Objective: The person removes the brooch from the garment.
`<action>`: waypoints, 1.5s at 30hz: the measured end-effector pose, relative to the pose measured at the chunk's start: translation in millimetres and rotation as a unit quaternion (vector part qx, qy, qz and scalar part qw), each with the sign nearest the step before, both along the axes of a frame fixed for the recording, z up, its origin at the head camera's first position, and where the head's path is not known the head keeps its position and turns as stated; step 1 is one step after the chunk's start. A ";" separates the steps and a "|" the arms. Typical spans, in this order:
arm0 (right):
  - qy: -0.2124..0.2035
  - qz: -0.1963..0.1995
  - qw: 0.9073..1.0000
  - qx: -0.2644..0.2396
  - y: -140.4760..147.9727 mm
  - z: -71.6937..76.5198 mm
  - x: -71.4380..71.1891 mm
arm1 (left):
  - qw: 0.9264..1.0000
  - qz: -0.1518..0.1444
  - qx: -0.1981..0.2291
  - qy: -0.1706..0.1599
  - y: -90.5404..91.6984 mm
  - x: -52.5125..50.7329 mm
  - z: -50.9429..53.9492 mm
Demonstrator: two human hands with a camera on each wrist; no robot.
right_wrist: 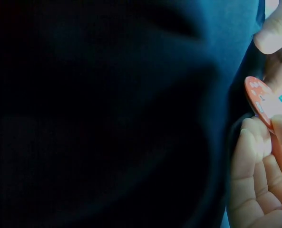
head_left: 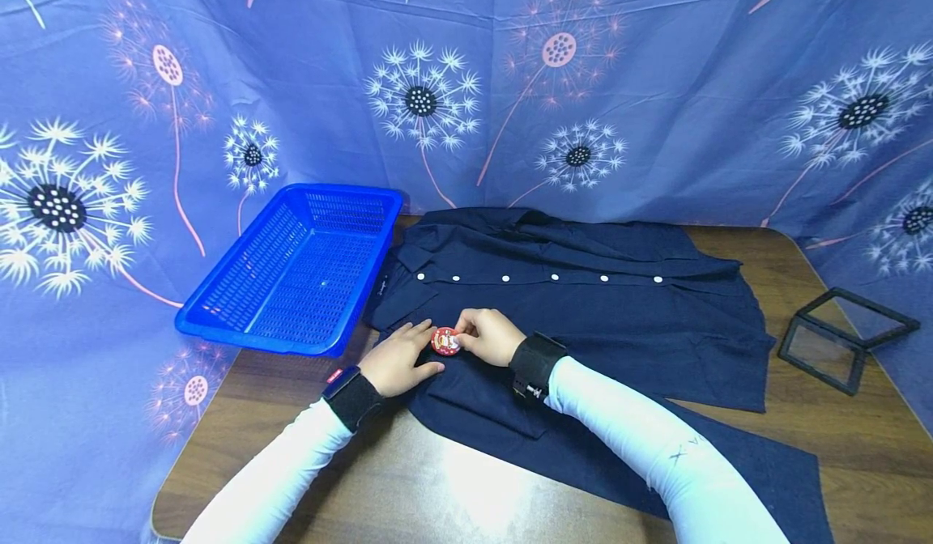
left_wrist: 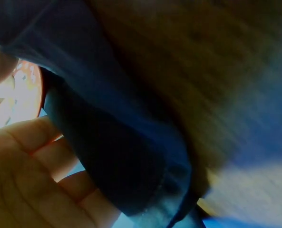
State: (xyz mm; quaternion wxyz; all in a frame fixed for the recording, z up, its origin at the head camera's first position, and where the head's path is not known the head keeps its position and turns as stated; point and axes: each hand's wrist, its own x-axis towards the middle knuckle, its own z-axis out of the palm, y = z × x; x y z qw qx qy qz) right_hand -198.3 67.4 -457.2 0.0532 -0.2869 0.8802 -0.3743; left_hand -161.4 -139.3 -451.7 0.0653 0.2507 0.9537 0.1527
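A round red badge with a cartoon figure lies against the dark navy shirt. My right hand pinches its right edge between thumb and fingers. In the right wrist view, the badge stands tilted, with the thumb on its face and the other fingers behind. Just left of the badge, my left hand rests on the shirt, fingers extended and thumb spread below. Dark cloth lies against the fingers of my left hand in the left wrist view. The badge's back is hidden.
A blue plastic basket stands at the left, close to the shirt's collar. White buttons run along the shirt's front. At the right of the wooden table stands an open black hinged frame. A dandelion-print cloth hangs behind.
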 end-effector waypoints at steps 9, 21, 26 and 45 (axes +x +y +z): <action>-0.028 0.003 1.000 0.002 -0.6 -1.5 -1.7 | 0.999 0.000 -0.035 -0.012 0.6 -0.5 -4.6; -0.051 0.005 0.999 0.001 -0.4 -1.3 -1.9 | 0.998 -0.014 -0.054 0.012 0.4 2.7 -4.0; -0.064 0.006 0.998 -0.002 -0.9 -1.4 -1.9 | 0.996 -0.014 -0.083 0.019 0.9 1.9 -8.8; -0.117 0.011 0.993 -0.008 -0.4 -1.5 -4.2 | 0.994 -0.004 -0.108 0.020 3.4 4.0 -9.9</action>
